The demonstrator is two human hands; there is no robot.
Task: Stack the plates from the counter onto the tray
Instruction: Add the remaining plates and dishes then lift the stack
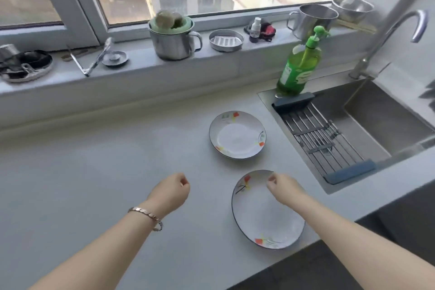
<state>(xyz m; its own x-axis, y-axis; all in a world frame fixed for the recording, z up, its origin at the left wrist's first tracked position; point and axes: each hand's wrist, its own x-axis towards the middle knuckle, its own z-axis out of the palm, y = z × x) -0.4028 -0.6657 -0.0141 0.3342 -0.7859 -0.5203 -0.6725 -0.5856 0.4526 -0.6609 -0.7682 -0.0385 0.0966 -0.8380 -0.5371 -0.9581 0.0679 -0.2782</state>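
— Forearms first, both reaching in low over the counter [106, 172], with a bracelet [147, 215] on the left wrist. How much of the stacking is done?

— None, by the look of it. Two flowered plates lie flat on the counter, apart, neither one on the other. The near plate [266, 221] sits close to the counter's front edge. The far plate [236, 135] lies beyond it, nearer the window.

— And the tray?

— Nothing I can call a tray for certain. My guess is the slatted rack [322, 139] laid across the sink [388, 115], to the right of both plates. No plate is on it.

— So everything is left to do.

— As I judge it, yes: both plates have to go over there, one on top of the other.

— Where are the hands?

— The right hand [282, 187] is over the far rim of the near plate, fingers curled down toward it. Whether they pinch the rim or only hover, I cannot tell. The left hand [173, 192] is to the left of that plate, over bare counter, fingers curled into the palm and holding nothing. It is near the plate but not touching it.

— And the far plate?

— Beyond both hands, untouched, closer to the right one.

— Are the hands together?

— No, apart, with the near plate's left edge between them.
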